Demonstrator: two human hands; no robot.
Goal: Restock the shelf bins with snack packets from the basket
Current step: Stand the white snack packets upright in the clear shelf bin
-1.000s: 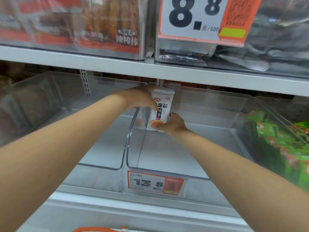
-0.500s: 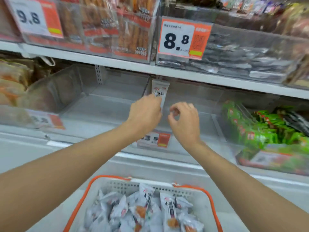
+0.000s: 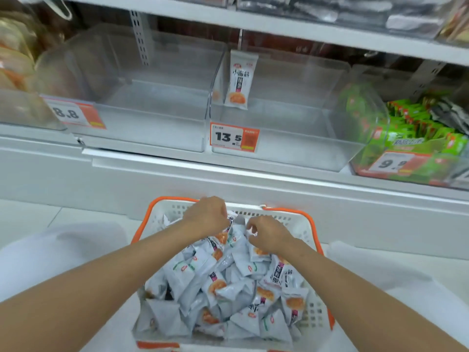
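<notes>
The task is being judged as barely begun; the shelf [image 3: 253, 171] beyond the basket [image 3: 291, 212] is being stocked through clear bins, and two of them are being shown almost bare: the left bin [image 3: 157, 118], up and to the left of the basket, and the middle bin [image 3: 299, 141], directly above the basket; only a single packet [image 3: 239, 80] is being seen in the middle bin, standing upright at the back by the wall nearer the left bin; the basket is being seen heaped with snack packets [image 3: 228, 288], so nearly all the restocking is being reckoned as not yet done; both hands are being held over the far end of the basket, the left hand [image 3: 205, 214] and the right hand [image 3: 269, 233], fingers curled down against the heap; whether any packet is being gripped cannot be told; the packets are being shown as small white pillow pouches with dark lettering and an orange food picture, lying loosely at all angles.
</notes>
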